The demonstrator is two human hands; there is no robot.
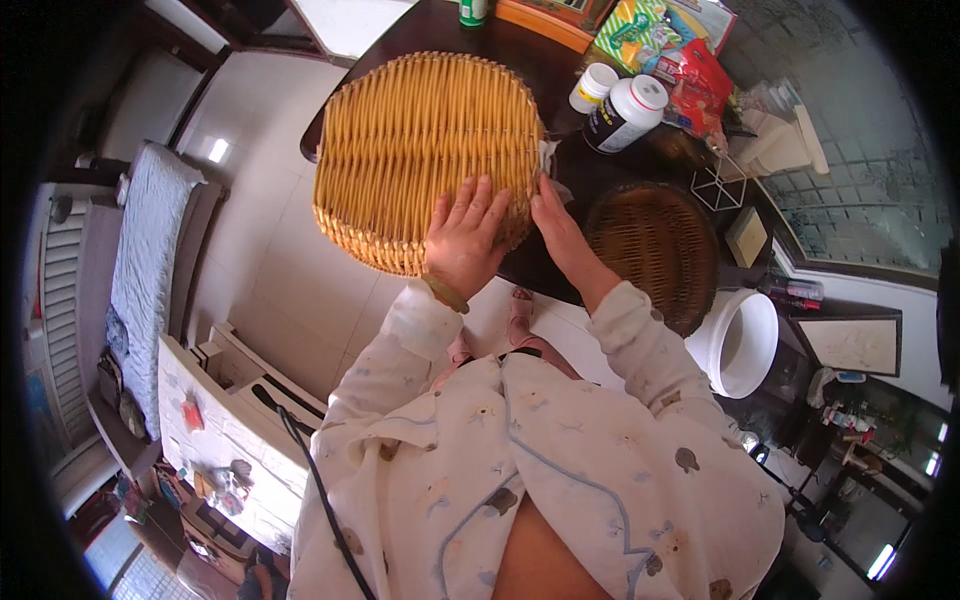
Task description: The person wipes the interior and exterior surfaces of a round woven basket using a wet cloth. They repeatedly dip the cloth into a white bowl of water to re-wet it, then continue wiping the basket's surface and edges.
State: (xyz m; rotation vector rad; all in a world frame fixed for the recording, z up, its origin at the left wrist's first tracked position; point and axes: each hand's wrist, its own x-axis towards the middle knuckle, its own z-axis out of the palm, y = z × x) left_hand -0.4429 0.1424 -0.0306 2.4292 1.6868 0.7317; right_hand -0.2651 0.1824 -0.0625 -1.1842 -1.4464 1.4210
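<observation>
A large, rounded wicker basket (427, 135) lies on the dark table, its slatted yellow-brown face turned up and its woven side showing along the near edge. My left hand (469, 232) rests palm down on the near right part of that face, fingers somewhat spread, with a bangle at the wrist. At the basket's right rim, my right hand (559, 232) has its fingertips against the wickerwork. A crumpled white tissue or cloth (548, 157) shows at these fingers, pinched against the rim; part of it is hidden behind them.
Right of the basket lies a darker round wicker tray (652, 247). Beyond stand two white-lidded bottles (626, 112), snack packets (694, 90) and a green can (472, 11). A wire geometric frame (718, 182) stands by the window. A white bucket (735, 343) is near my right arm.
</observation>
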